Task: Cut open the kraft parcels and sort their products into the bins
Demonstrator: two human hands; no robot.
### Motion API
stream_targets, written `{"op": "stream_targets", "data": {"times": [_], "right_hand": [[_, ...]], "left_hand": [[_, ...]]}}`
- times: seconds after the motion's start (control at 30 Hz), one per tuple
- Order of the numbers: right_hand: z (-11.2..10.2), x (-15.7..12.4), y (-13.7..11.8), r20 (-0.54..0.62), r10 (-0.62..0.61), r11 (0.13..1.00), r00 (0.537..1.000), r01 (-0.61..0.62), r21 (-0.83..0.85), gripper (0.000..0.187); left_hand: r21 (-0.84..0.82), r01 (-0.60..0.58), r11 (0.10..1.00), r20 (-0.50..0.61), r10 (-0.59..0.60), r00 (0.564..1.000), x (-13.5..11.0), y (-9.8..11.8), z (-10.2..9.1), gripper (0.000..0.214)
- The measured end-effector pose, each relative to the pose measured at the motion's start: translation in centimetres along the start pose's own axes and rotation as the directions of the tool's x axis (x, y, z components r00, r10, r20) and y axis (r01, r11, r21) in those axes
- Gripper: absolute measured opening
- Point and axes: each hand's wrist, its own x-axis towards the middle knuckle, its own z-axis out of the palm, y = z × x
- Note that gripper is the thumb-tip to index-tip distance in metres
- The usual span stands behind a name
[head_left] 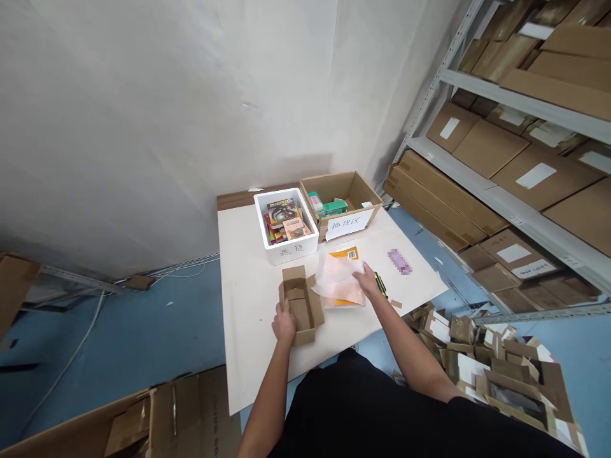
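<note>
My left hand (284, 323) is closed on the left wall of a small open cardboard box (300, 312), with its flaps folded out and nothing seen inside. In my right hand (366, 280) is the edge of a thin, translucent white wrapping sheet (337, 278). That sheet lies partly over an orange flat item (352, 253) with a barcode, which rests to the right of the box; most of its face is hidden. Just beyond my right wrist sits a black and yellow tool (380, 285), partly covered by my arm.
On the white table (248, 343) stand a white foam box (286, 250) of booklets and a cardboard carton (346, 213) with green packs. A blurred purple item (400, 261) lies right. Metal shelving (477, 165) rises at right; discarded boxes (506, 369) cover the floor below.
</note>
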Motion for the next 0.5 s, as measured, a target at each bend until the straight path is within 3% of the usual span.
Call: {"op": "stream_targets", "data": {"times": [0.07, 0.13, 0.23, 0.33, 0.43, 0.5], "right_hand": [[1.2, 0.0, 1.1, 0.087, 0.056, 0.977, 0.995, -0.073, 0.203, 0.066], [2.7, 0.3, 1.9, 0.184, 0.101, 0.946, 0.978, -0.151, 0.287, 0.067], [5.3, 1.0, 3.1, 0.226, 0.238, 0.959, 0.945, -0.265, 0.099, 0.075], [7.8, 1.0, 4.1, 0.129, 0.364, 0.917, 0.922, -0.33, -0.225, 0.089], [10.5, -0.3, 4.7, 0.115, 0.221, 0.899, 0.968, -0.157, -0.409, 0.082], [12.6, -1.7, 4.9, 0.255, 0.102, 0.886, 0.962, 0.029, -0.463, 0.074]], "left_hand": [[0.076, 0.047, 0.996, -0.084, -0.04, 0.996, -0.1, -2.4, -1.1, 0.068], [0.126, 0.078, 0.989, -0.134, -0.061, 0.989, -0.2, -4.6, -2.2, 0.069], [0.141, 0.076, 0.987, -0.135, -0.057, 0.989, -0.5, -7.3, -3.8, 0.072], [0.108, 0.081, 0.991, -0.182, -0.06, 0.982, -1.1, -8.5, -5.2, 0.073], [0.056, 0.048, 0.997, -0.306, -0.029, 0.952, -2.4, -7.9, -6.0, 0.074], [0.013, -0.02, 1.0, -0.353, 0.023, 0.935, -3.7, -6.3, -5.9, 0.075]]}}
